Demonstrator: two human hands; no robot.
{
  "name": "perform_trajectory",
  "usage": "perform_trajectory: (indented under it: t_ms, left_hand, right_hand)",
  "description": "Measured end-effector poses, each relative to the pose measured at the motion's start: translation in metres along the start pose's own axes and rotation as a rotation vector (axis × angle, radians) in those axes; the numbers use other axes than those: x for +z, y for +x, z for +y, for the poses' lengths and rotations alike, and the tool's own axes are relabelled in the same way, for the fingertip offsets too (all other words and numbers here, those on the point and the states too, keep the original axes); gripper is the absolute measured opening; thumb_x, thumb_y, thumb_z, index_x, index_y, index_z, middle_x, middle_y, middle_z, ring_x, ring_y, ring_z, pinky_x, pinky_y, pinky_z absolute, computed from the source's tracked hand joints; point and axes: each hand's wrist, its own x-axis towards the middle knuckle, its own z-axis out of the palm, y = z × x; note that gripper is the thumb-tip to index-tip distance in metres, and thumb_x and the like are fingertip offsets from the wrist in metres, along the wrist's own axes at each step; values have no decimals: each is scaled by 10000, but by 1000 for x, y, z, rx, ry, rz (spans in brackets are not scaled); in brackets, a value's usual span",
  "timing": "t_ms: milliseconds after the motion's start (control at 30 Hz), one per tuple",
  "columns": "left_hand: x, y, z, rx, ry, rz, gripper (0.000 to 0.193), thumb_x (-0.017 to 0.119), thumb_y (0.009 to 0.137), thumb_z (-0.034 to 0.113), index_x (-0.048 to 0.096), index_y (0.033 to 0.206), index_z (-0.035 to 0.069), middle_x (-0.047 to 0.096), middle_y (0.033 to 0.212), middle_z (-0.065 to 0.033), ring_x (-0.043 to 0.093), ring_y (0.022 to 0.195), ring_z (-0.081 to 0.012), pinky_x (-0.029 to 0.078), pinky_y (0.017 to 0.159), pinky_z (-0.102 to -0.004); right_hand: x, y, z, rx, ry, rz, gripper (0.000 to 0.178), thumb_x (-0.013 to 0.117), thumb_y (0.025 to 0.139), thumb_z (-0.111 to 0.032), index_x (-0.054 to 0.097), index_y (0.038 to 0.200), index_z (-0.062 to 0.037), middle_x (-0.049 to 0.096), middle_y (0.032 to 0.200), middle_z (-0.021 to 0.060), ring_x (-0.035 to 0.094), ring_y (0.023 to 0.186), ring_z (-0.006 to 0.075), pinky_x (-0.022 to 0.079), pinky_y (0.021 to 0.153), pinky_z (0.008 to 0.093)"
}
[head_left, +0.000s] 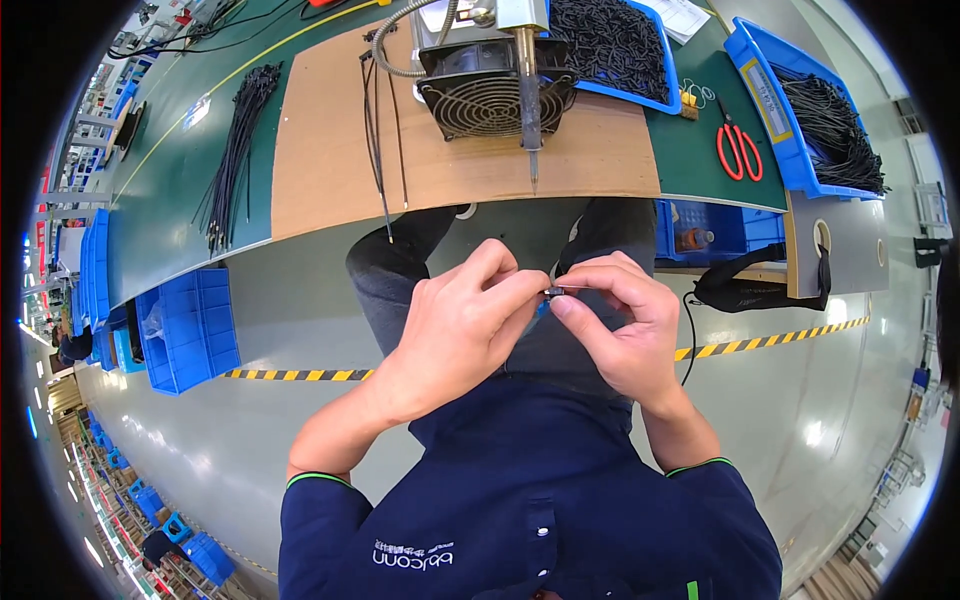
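In front of my lap, my left hand [462,325] and my right hand [628,318] meet fingertip to fingertip. Between them is a small black part [555,292], pinched from both sides and mostly covered by the fingers. Its exact kind is too small to make out. A thin black cable [691,335] hangs down beside my right hand. Beyond the hands, a soldering iron [527,90] points tip down over the table's near edge, in front of a black fan with a round grille [490,105].
Brown cardboard [330,150] covers part of the green table [165,200]. A bundle of black cables [243,140] and a few loose cables [374,130] lie left. At right are a blue tray of black parts [668,60], red-handled scissors [738,150] and a blue bin of cables [775,130].
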Motion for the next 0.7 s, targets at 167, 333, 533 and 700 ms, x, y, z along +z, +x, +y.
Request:
perform_trajectory:
  t_ms: [167,333,533,700]
  left_hand:
    - [-9,4,3,32,-1,11,190,801,896,18,747,1078,33,649,864,-112,691,738,-283,542,621,-391]
    - [-15,2,0,48,116,-61,178,811,898,59,721,1049,32,641,853,-104,674,735,-316,530,622,-416]
    - [-17,3,3,43,143,-90,138,792,919,62,682,998,34,611,845,-101,653,731,-317,507,602,-428]
    - [-18,3,1,25,67,-83,127,778,934,52,674,1002,27,620,858,-102,653,729,-316,506,603,-414]
  right_hand:
    - [-2,5,2,-31,-36,0,162,832,845,-4,778,998,-2,788,959,102,717,890,243,535,821,347]
    - [-1,6,-1,17,-38,-20,163,833,843,-5,774,995,1,787,963,105,713,884,250,537,814,352]
    - [0,11,9,-166,-97,-19,161,839,847,-5,765,990,-10,780,971,101,681,878,257,523,792,359]
    - [2,11,10,-150,-84,-23,163,845,856,-18,760,995,-18,780,978,91,666,867,247,508,784,351]
